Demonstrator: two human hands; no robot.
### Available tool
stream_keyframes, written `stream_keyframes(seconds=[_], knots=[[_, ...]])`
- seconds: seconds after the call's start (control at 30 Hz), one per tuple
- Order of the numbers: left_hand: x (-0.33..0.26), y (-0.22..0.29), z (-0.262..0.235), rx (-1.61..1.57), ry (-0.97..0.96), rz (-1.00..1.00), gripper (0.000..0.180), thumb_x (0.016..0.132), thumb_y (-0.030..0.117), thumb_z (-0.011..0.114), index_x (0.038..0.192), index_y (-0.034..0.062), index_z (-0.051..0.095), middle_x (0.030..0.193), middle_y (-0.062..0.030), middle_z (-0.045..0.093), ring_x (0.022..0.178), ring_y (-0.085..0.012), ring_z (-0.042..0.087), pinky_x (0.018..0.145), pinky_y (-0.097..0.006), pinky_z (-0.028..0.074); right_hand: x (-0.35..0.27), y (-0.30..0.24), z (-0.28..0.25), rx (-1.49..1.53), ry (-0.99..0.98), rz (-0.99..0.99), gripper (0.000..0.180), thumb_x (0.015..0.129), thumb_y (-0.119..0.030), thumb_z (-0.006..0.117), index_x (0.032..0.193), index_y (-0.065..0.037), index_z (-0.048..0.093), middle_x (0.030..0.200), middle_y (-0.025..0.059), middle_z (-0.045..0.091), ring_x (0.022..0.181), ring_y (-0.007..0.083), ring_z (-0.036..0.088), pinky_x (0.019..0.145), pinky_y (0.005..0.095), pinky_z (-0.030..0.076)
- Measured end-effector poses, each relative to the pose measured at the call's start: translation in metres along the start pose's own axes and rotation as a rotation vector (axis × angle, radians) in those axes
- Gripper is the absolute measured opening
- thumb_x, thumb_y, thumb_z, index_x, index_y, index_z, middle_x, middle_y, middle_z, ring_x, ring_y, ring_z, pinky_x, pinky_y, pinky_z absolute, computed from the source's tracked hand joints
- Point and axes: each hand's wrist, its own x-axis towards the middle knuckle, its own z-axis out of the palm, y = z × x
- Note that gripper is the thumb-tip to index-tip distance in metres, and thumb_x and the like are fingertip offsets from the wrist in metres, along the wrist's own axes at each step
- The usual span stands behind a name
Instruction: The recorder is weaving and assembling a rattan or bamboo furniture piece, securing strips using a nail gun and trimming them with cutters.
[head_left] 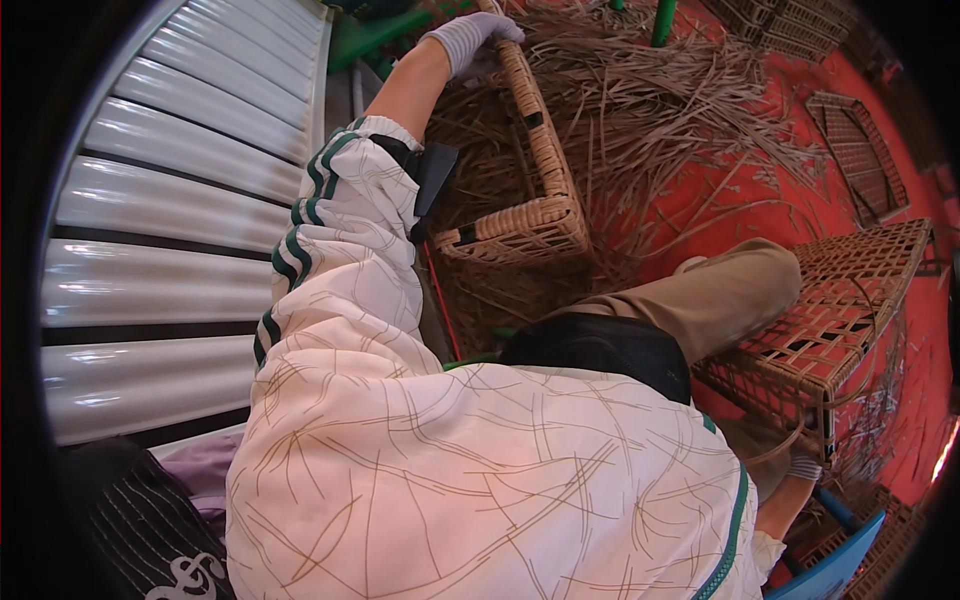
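My left hand (pixel 478 38), in a pale knit glove with a ribbed cuff, reaches to the far end of a woven wicker basket (pixel 525 225). Its fingers close over the rim of that basket, which is tan with a few dark strips and stands among loose strands. My right hand (pixel 804 467), gloved too, is low on the right against the near end of a second wicker basket (pixel 860 300). Only the cuff and a little of that glove show; its fingers are hidden. This second basket has an open weave and lies beside my bent knee.
Brown strips (pixel 640 110) lie in a heap across the red floor (pixel 720 215). A flat woven panel (pixel 858 155) and stacked wicker baskets (pixel 785 25) are farther off. White slats (pixel 165 210) line the left side. Something blue (pixel 840 560) sits at the lower right.
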Motion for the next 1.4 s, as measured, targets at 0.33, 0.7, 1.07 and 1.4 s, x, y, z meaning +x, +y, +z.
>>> stream_keyframes(seconds=[0.33, 0.7, 1.07, 1.4], knots=[[-0.015, 0.028, 0.054, -0.119, 0.053, 0.017, 0.018, 0.080, 0.021, 0.072, 0.082, 0.0065, 0.062, 0.073, -0.0099, 0.061, 0.065, -0.0262, 0.060, 0.064, -0.040, 0.053, -0.007, -0.009, -0.002, -0.023, 0.027, 0.006, 0.035, 0.092, -0.021, 0.051, 0.120, 0.000, 0.056, 0.107, 0.0153, 0.062, 0.096, 0.0295, 0.061, 0.082, 0.0397, 0.052], [-0.001, 0.020, 0.048, -0.137, -0.077, 0.001, 0.037, 0.081, 0.028, 0.072, 0.110, 0.0098, 0.059, 0.111, -0.0125, 0.064, 0.102, -0.0282, 0.059, 0.098, -0.045, 0.043, -0.007, -0.011, 0.001, -0.016, 0.023, 0.016, 0.035, 0.092, -0.021, 0.052, 0.119, 0.000, 0.057, 0.107, 0.0152, 0.063, 0.096, 0.0293, 0.061, 0.082, 0.0396, 0.052], [-0.168, 0.072, 0.146, 0.122, 0.297, 1.113, 0.042, 0.081, 0.038, 0.072, 0.108, 0.0067, 0.065, 0.092, -0.0106, 0.066, 0.087, -0.0263, 0.065, 0.083, -0.040, 0.053, -0.013, -0.009, 0.003, -0.022, 0.041, 0.031, 0.034, 0.091, -0.021, 0.053, 0.118, 0.000, 0.058, 0.106, 0.0150, 0.063, 0.095, 0.0291, 0.061, 0.082, 0.0394, 0.052], [-0.308, 0.026, 0.283, -0.847, -1.419, 1.024, 0.011, 0.086, 0.004, 0.061, 0.091, 0.0080, 0.070, 0.104, -0.0066, 0.058, 0.103, -0.0199, 0.055, 0.085, -0.032, 0.047, -0.009, -0.015, 0.018, 0.016, -0.023, -0.006, 0.034, 0.090, -0.021, 0.054, 0.118, -0.001, 0.058, 0.106, 0.0149, 0.063, 0.095, 0.0290, 0.061, 0.081, 0.0393, 0.052]])
